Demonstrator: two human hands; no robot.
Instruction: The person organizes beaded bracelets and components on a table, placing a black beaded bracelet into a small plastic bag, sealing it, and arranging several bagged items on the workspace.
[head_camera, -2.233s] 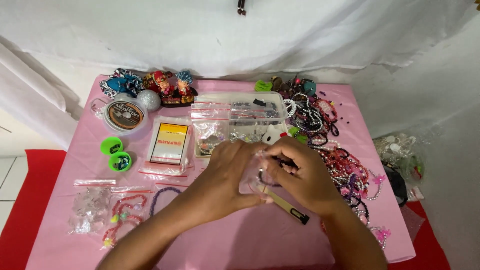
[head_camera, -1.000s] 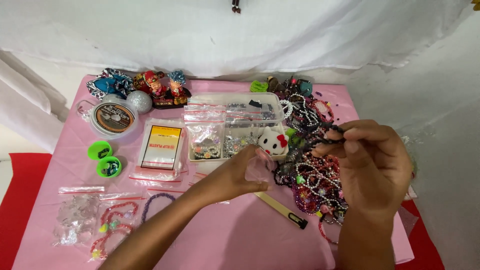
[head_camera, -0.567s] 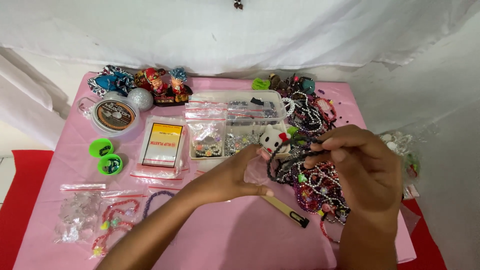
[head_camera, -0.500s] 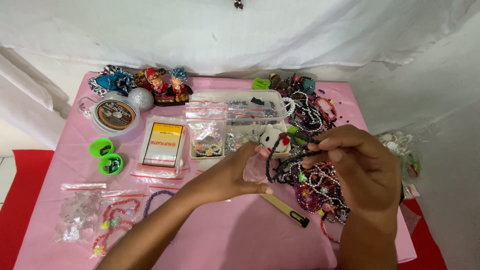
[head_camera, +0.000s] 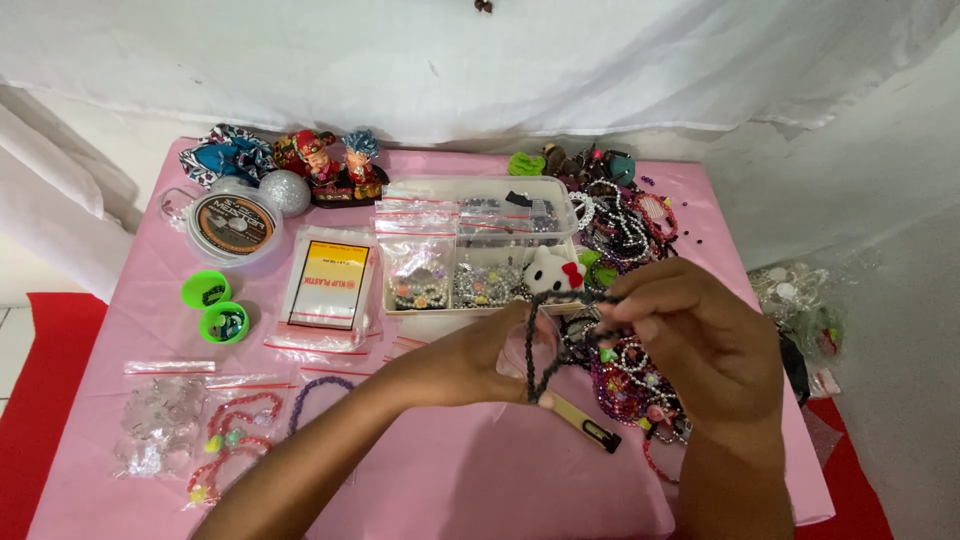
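Observation:
My right hand (head_camera: 700, 345) pinches a dark beaded bracelet (head_camera: 533, 352) that hangs as a loop in front of my left hand (head_camera: 480, 355). My left hand holds a small clear plastic bag, mostly hidden behind its fingers and the loop. Both hands hover over the pink tablecloth (head_camera: 480, 470), just in front of a clear plastic box (head_camera: 480, 245). A heap of beaded bracelets (head_camera: 640, 385) lies under my right hand.
A tan tool with a black tip (head_camera: 585, 422) lies below my hands. Left of the box sit a pack of zip bags (head_camera: 335, 285), a cord spool (head_camera: 232, 222), two green caps (head_camera: 215, 307) and bagged bracelets (head_camera: 235, 440). Figurines (head_camera: 335, 165) stand at the back.
My right hand pulled away from the left, lifted a dark bracelet from the heap at the right, then carried it back left to the bag held in my left hand.

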